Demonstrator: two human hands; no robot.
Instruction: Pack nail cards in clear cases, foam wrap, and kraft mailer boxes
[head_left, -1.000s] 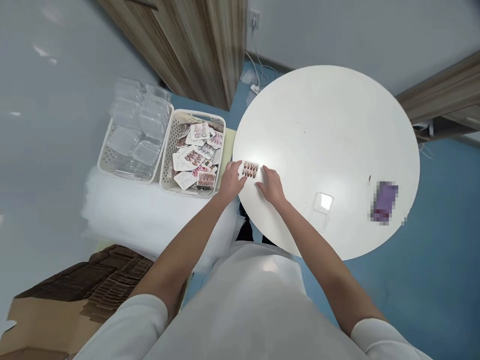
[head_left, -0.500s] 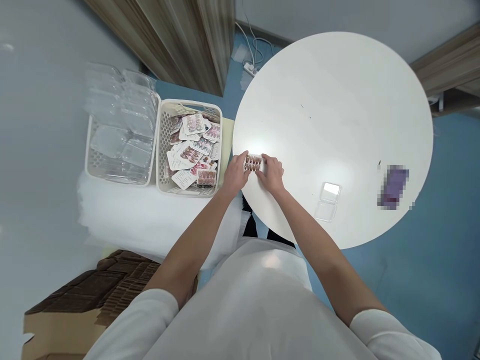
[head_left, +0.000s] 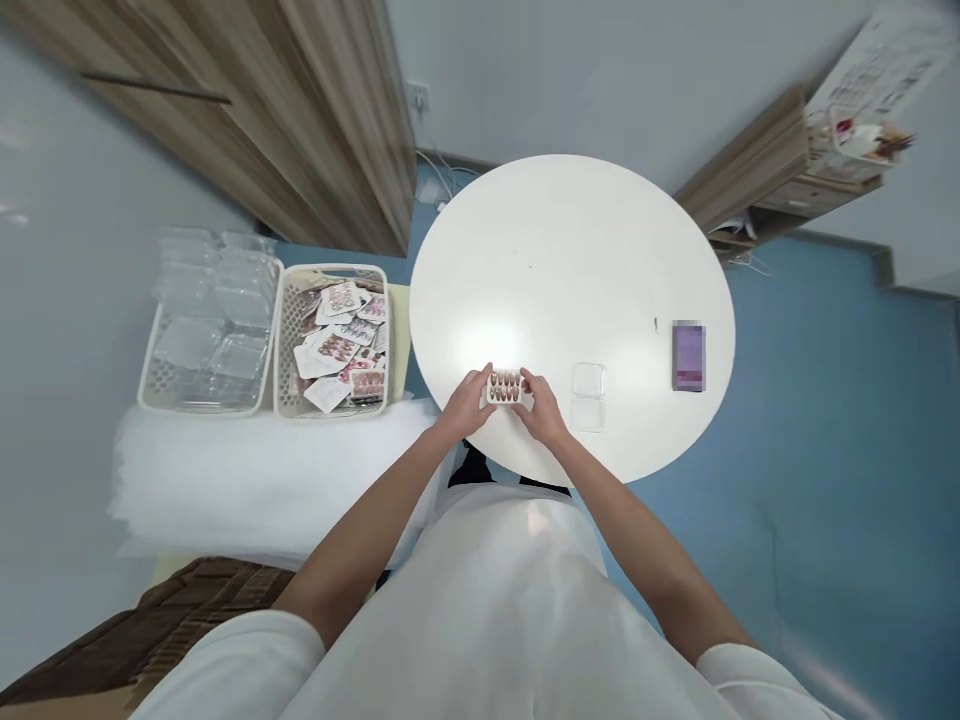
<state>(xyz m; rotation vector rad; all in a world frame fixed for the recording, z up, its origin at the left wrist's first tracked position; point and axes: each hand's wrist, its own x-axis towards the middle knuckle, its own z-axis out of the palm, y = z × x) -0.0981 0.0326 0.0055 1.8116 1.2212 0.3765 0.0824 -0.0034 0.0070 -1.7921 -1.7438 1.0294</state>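
Note:
Between my two hands is a small white card of press-on nails (head_left: 505,386), brown and glossy, set in two rows. My left hand (head_left: 466,405) pinches its left edge with thumb and fingers. The right edge is gripped the same way by my right hand (head_left: 541,408). The card is held at the near side of the round white table (head_left: 570,220). To the right of my right hand lies a clear plastic case (head_left: 589,398), its two halves unfolded flat on the tabletop.
A purple phone-like object (head_left: 688,356), pixelated, lies at the table's right. On the left, one white basket (head_left: 279,390) holds many nail cards, and another basket (head_left: 146,385) holds stacked clear cases. White foam sheeting (head_left: 262,480) lies below them, with brown cardboard (head_left: 195,620) nearer me.
The camera view has shifted, so the table and baskets appear lower and further left. Both hands still hold the nail card, now further to the right over the table, closer to the clear case.

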